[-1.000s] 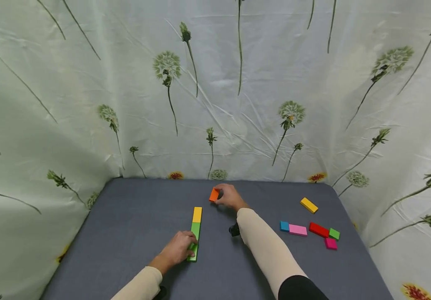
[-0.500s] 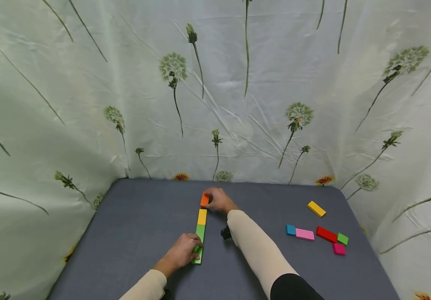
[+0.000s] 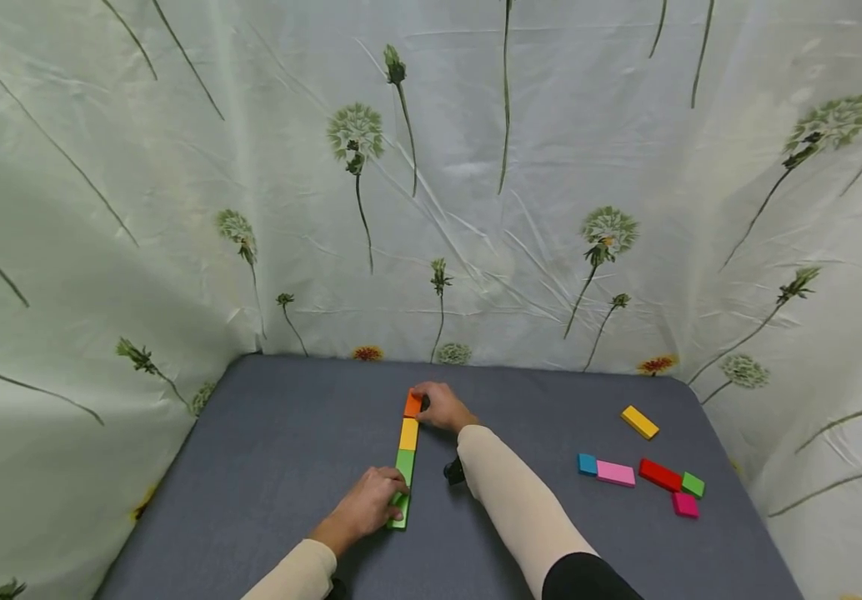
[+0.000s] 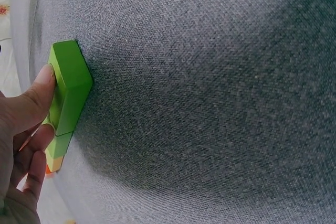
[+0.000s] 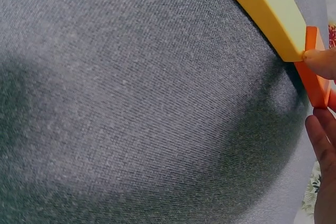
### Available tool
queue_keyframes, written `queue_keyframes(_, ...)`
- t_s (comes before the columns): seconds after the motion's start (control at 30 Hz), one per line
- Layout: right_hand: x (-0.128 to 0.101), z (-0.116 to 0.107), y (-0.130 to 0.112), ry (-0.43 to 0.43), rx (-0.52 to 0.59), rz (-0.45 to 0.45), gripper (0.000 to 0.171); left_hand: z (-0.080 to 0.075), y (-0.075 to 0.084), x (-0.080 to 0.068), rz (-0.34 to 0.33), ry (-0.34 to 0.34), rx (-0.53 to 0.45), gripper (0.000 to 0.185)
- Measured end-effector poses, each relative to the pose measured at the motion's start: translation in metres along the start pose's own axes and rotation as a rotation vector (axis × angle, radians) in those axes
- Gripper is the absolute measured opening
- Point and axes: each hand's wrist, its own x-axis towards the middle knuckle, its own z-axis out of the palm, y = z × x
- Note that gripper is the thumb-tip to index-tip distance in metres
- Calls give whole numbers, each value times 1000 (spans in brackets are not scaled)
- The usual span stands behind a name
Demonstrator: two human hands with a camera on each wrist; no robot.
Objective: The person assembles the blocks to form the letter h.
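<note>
- The grey table (image 3: 266, 467) is carrying everything, with flowered cloth (image 3: 476, 167) hanging behind and beside it
- My right hand (image 3: 437, 407) is reaching far across; its fingers are pinching the orange block (image 3: 412, 403), which is sitting at the far end of the row, end to end with the yellow block (image 3: 408, 433); whether the two quite touch I cannot tell
- My left hand (image 3: 368, 505) is resting at the near end, thumb pressing the side of the near green block (image 4: 71, 90); a second green block (image 3: 404, 463) is lying between it and the yellow one
- Loose pieces are lying well apart on my right: a yellow brick (image 3: 639, 422), a red brick (image 3: 659, 475), a pink brick (image 3: 615, 472)
</note>
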Motion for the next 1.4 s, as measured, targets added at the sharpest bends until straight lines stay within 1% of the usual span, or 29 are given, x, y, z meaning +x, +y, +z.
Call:
queue_keyframes(0.27,-5,-1,4,-22,43,2,47,-2,4,0,2,-10,-7,26)
queue_keyframes(0.47,-8,-1,5,-10,64,4,44,-2,5,0,23,17,-3,27)
queue_keyframes(0.7,-11,1,7,10,95,23,43,-1,5,1,16,4,-3,26)
queue_keyframes(0.9,-15,1,10,9,115,33,47,2,8,1,16,5,8,27)
queue_keyframes(1.0,-18,-1,11,15,149,43,49,2,8,2,12,3,10,27)
queue_keyframes(1.13,-24,-4,14,51,211,46,49,3,8,2,25,12,14,27)
queue_keyframes(1.3,-36,-10,19,95,242,5,45,3,5,0,46,41,7,27)
queue_keyframes(1.4,-43,-16,23,108,238,-29,44,3,2,-2,44,67,7,28)
